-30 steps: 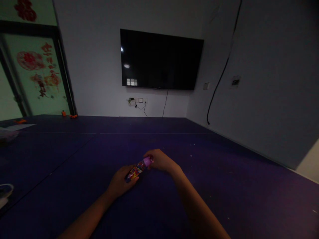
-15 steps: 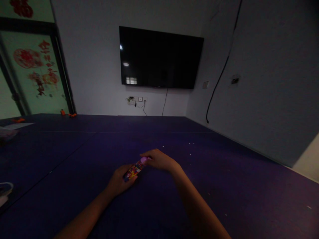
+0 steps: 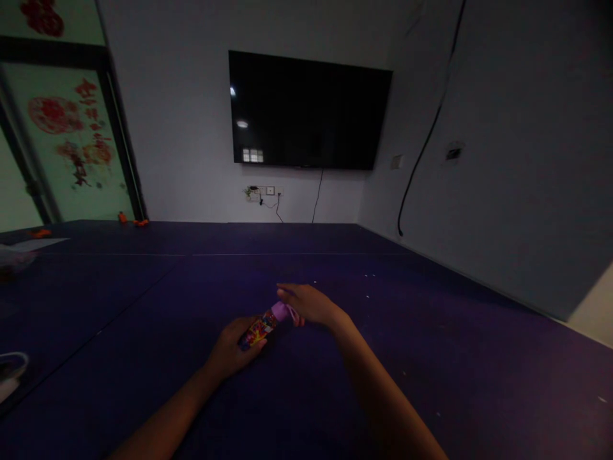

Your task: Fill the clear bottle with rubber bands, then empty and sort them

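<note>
Just in front of me, a small bottle (image 3: 259,330) with a colourful printed body lies tilted, its pink cap (image 3: 280,311) pointing up to the right. The cap has a pink loop on its side. My left hand (image 3: 234,348) is wrapped round the bottle's lower body, thumb on the near side. My right hand (image 3: 306,303) is at the cap from above and the right, fingers bent about the cap and its loop; part of the grip is hidden behind the hand.
A dark purple mat (image 3: 230,281) covers the surface, with small white scraps on it. A container with a pale rim (image 3: 19,355) sits at the left edge. Orange objects (image 3: 140,223) lie by the door. A television (image 3: 309,112) hangs on the far wall.
My right hand has turned and lifted slightly at the cap, so more of the cap and its loop shows. My left hand keeps its hold on the bottle.
</note>
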`<move>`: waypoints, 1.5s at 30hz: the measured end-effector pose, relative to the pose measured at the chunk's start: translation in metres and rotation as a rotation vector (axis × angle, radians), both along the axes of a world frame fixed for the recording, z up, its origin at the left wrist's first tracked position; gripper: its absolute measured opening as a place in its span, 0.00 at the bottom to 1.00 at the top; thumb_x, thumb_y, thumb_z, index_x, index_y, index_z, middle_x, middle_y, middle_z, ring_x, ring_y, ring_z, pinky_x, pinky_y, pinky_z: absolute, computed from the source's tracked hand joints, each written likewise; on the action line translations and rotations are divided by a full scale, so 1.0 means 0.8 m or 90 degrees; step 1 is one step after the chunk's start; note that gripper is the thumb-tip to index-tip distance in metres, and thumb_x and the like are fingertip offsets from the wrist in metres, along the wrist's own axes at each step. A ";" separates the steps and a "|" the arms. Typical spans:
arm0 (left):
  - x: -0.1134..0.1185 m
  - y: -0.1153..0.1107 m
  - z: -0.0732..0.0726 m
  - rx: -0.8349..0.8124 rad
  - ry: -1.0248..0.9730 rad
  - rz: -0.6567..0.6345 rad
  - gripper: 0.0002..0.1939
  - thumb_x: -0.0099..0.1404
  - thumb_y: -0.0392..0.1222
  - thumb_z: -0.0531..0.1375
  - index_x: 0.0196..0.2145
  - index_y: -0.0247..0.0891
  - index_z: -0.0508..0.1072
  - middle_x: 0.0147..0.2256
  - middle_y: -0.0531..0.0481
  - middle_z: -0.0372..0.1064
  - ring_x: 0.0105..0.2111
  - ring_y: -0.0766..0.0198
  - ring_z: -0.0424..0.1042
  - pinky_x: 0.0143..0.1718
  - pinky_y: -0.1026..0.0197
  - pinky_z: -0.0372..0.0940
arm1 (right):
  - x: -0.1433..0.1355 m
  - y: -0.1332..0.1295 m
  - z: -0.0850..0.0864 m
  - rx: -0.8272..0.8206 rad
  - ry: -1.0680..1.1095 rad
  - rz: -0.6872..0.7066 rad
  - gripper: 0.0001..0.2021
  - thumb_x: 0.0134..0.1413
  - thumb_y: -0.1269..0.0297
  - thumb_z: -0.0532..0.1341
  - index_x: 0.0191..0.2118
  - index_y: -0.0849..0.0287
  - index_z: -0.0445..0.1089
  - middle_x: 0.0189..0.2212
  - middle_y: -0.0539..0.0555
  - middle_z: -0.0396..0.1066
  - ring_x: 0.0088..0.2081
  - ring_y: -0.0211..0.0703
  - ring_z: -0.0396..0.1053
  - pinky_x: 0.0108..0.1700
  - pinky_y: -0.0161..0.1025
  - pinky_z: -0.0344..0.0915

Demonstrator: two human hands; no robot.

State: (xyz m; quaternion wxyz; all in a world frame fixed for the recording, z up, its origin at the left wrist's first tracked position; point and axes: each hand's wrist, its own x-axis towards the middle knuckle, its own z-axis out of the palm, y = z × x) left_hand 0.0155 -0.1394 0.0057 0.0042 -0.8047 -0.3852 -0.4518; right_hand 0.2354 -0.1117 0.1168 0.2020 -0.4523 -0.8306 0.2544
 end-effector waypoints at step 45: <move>-0.003 0.006 -0.009 0.096 0.016 0.080 0.19 0.63 0.51 0.55 0.46 0.36 0.68 0.35 0.43 0.73 0.32 0.58 0.73 0.32 0.59 0.69 | -0.024 -0.006 -0.008 0.129 0.102 0.088 0.16 0.53 0.61 0.60 0.48 0.56 0.70 0.42 0.54 0.73 0.38 0.41 0.70 0.39 0.35 0.64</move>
